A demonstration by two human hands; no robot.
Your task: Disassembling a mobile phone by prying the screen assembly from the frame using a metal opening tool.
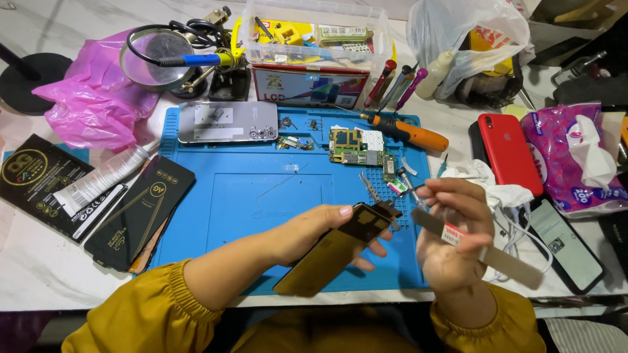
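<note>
My left hand (314, 232) grips a dark, glossy phone screen panel (333, 252), tilted above the front of the blue work mat (261, 196). My right hand (451, 235) holds a thin flat metal strip (484, 252) with a red and white label, its near end close to the panel's top corner. Behind my hands on the mat lie a green circuit board (355, 147), metal tweezers (370, 187) and an orange-handled screwdriver (409, 133). A silver phone back housing (227, 121) rests at the mat's far left.
A clear plastic box of parts (314, 39) and a magnifier stand (160, 59) sit at the back. A pink bag (98, 98) and dark flat packages (140, 212) lie left. A red phone (509, 151), tissue pack (575, 157) and a dark phone (566, 245) lie right.
</note>
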